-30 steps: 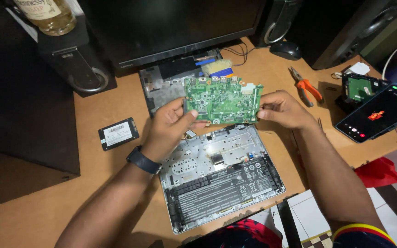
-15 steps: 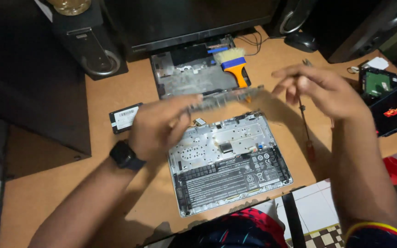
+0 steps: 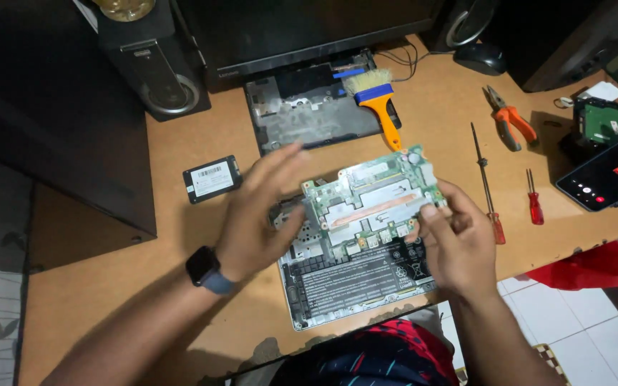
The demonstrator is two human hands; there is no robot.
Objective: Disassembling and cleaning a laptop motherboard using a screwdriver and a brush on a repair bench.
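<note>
Motherboard (image 3: 375, 196) lies crosswise above the open laptop base (image 3: 355, 282). My right hand (image 3: 459, 239) pinches its right edge; my left hand (image 3: 259, 214) hovers open, fingers spread, beside its left end.

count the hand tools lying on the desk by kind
brush: 1
pliers: 1
screwdrivers: 2, a long one and a short one with a red handle
total: 4
</note>
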